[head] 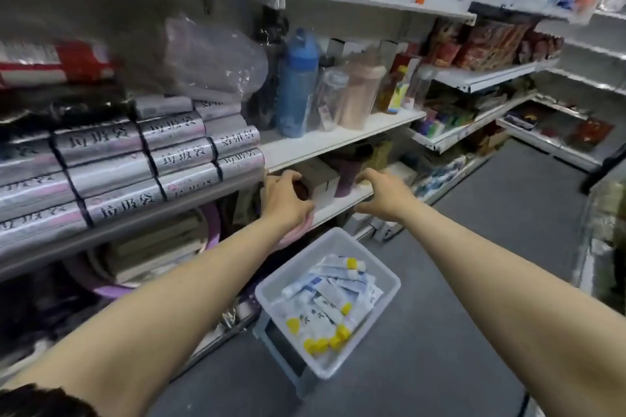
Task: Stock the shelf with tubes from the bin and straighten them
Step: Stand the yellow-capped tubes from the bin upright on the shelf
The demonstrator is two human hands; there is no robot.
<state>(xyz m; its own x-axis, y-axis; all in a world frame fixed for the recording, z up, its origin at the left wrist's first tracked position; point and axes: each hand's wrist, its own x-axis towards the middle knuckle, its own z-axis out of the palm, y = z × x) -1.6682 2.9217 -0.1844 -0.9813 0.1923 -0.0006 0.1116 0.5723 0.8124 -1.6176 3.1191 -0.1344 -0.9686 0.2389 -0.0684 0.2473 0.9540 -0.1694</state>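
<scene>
Tubes [327, 301] in bin [339, 238] (open floor [481, 247] beside)

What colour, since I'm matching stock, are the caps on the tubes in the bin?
Yellow caps, on white-and-blue tubes; clearest in the head view.

tubes [330, 301] in bin [389, 284], btm shelf [338, 206] behind
</scene>
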